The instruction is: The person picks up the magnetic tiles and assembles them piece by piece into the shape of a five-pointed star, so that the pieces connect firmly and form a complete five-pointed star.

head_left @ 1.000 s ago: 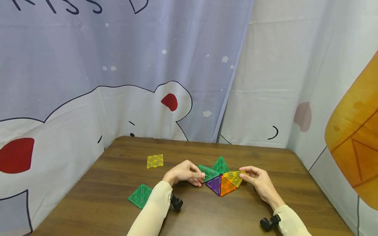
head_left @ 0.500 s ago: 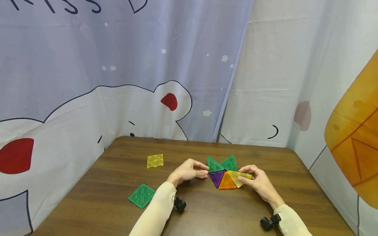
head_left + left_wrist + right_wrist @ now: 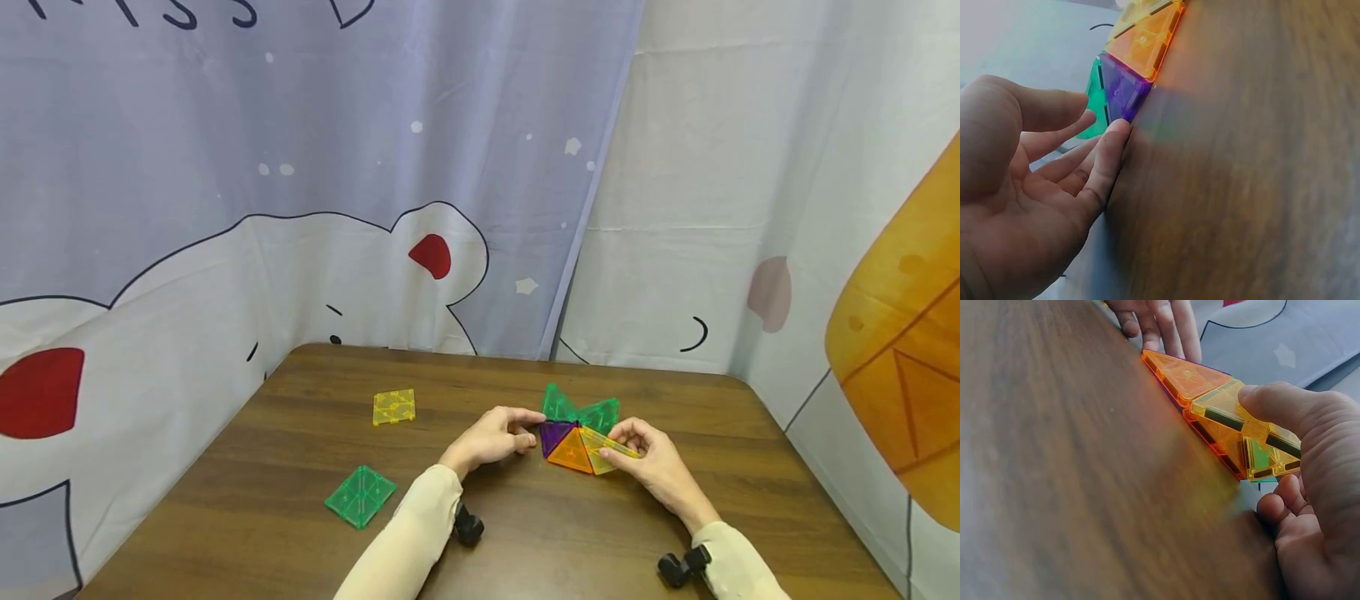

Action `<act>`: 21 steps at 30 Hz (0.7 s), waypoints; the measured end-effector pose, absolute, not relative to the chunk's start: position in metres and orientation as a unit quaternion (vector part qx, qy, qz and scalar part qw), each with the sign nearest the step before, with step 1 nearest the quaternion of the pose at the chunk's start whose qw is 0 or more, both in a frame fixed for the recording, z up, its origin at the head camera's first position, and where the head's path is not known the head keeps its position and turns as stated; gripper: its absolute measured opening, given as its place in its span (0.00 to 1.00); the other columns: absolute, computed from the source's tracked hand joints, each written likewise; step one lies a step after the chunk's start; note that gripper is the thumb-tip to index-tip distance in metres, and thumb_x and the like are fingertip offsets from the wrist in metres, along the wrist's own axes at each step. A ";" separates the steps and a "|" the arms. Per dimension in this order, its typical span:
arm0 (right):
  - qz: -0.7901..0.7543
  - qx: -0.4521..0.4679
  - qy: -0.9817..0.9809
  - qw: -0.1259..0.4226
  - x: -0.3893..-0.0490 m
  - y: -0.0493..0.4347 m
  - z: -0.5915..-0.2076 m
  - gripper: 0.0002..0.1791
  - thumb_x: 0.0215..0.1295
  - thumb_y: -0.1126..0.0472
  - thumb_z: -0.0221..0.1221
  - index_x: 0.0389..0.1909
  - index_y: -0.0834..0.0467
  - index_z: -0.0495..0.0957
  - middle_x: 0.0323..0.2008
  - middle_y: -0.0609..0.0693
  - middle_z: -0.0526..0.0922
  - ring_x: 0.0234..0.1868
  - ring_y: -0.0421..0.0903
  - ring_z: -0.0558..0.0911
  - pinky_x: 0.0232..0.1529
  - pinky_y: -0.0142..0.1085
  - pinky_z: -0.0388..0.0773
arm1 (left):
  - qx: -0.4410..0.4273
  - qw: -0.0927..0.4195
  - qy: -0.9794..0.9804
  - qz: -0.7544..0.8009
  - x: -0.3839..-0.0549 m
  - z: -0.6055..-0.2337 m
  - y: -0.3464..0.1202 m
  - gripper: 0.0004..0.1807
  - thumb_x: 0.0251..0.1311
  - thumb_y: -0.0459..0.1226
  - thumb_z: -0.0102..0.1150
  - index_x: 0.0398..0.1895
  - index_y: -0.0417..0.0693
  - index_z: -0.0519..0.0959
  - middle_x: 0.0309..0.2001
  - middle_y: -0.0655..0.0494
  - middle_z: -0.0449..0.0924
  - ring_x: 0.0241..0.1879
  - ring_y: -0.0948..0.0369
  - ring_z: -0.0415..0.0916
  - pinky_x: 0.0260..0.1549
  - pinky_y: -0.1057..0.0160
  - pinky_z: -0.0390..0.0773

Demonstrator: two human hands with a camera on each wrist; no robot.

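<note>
Translucent magnetic tiles lie joined in a fan on the wooden table, right of centre in the head view. An orange triangle (image 3: 570,452) sits at the front, with a purple triangle (image 3: 553,434) to its left. Two green tiles (image 3: 600,414) spread out behind. My right hand (image 3: 651,457) pinches a yellow magnetic tile (image 3: 1215,402) between thumb and fingers at the fan's right; that tile is tilted up off the table. On the other side, my left hand (image 3: 491,437) touches the edge of the purple tile with extended fingertips, its thumb beside a green tile (image 3: 1093,94).
A yellow square tile (image 3: 393,407) lies by itself at the back left of the table (image 3: 247,508). Nearer, left of my left forearm, is a green diamond-shaped piece (image 3: 361,497). A printed curtain (image 3: 360,283) hangs behind the table.
The joined tiles have turned clockwise and shifted slightly right and back. My left hand has moved right and a little away along with them; my right hand stays nearly in place, still holding the yellow tile.
</note>
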State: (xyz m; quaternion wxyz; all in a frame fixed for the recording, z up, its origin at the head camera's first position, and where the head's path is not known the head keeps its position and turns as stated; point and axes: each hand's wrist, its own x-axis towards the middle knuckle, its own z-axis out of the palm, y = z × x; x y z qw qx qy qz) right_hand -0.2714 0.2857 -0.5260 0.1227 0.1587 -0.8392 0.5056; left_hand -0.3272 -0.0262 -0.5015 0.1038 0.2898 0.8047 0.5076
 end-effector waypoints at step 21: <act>0.548 0.161 -0.806 0.153 -0.270 0.283 -0.520 0.19 0.63 0.57 0.68 0.50 0.62 0.76 0.41 0.60 0.75 0.38 0.49 0.73 0.34 0.32 0.74 | -0.013 -0.187 0.952 0.241 -0.324 -0.497 -0.150 0.11 0.58 0.37 0.64 0.34 0.34 0.82 0.46 0.36 0.72 0.47 0.39 0.69 0.45 0.42 0.72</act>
